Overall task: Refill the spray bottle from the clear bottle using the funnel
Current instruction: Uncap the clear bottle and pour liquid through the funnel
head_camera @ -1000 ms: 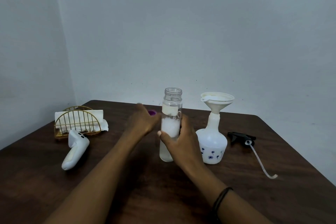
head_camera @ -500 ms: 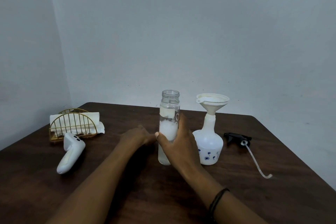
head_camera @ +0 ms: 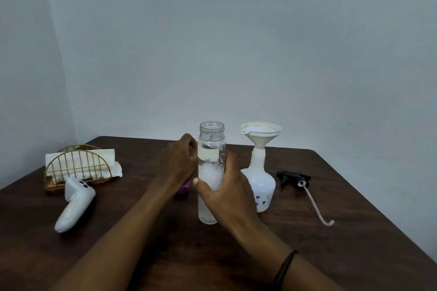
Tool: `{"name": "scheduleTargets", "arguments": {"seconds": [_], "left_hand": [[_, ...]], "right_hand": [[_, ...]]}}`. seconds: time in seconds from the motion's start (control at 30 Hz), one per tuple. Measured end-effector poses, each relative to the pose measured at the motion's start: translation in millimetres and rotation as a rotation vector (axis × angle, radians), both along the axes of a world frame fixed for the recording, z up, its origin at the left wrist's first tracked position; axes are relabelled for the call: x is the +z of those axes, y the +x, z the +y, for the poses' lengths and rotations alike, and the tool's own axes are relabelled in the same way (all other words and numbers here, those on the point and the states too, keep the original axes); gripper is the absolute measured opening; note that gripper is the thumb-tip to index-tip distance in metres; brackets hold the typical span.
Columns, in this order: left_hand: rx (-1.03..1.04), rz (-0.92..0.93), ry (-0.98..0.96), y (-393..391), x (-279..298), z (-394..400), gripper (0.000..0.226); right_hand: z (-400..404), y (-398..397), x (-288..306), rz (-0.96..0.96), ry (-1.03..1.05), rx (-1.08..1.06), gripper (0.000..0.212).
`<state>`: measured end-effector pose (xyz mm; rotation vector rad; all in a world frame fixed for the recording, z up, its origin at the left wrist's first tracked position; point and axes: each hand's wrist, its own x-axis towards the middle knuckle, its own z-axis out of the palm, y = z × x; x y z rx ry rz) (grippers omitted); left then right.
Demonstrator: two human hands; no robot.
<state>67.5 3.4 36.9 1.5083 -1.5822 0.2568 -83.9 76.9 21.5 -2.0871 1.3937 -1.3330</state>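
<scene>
Purple cap point(head_camera: 184, 188) now lies on the bench point(head_camera: 354, 231); left hand point(head_camera: 176, 164) has risen, curled, apparently empty; right hand point(head_camera: 227, 194) grips the uncapped clear bottle point(head_camera: 211, 149), ready to pour.

One clear bottle point(head_camera: 211, 172); one spray bottle point(head_camera: 260, 182); one funnel point(head_camera: 260, 132); two hands point(head_camera: 176, 165) point(head_camera: 227, 194)

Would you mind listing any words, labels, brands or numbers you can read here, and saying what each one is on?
No text can be read in this view.
Clear bottle: pale printed marks near the right hand, too blurred to read.
Spray bottle: small blue flower prints, no words.
Funnel, black spray head, white handheld device and napkin holder: no visible writing.
</scene>
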Motion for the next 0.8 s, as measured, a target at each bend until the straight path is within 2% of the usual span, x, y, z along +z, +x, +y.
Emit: {"name": "scheduleTargets", "arguments": {"seconds": [0.13, 0.23, 0.3, 0.43, 0.5, 0.57, 0.8], "left_hand": [[-0.283, 0.041, -0.084, -15, -7, -4, 0.019], [-0.448, 0.2, -0.14, -39, 0, 3, 0.015], [-0.538, 0.304, -0.146, -56, 6, 10, 0.034], [-0.639, 0.509, -0.003, -84, 17, 15, 0.078], [-0.648, 0.566, 0.075, -96, 18, 13, 0.097], [-0.658, 0.604, 0.138, -107, 17, 11, 0.106], [-0.653, 0.752, 0.106, -127, 4, 6, 0.089]], "right_hand": [[26, -22, 10, -0.056, -0.058, 0.029, 0.07], [46, -49, 18, -0.09, -0.088, 0.031, 0.08], [55, -71, 23, -0.087, -0.102, 0.004, 0.081], [56, -119, 38, -0.009, -0.145, -0.11, 0.078], [51, -140, 48, 0.081, -0.155, -0.162, 0.08], [46, -158, 58, 0.199, -0.14, -0.207, 0.08], [31, -183, 75, 0.511, -0.075, -0.305, 0.082]]}}
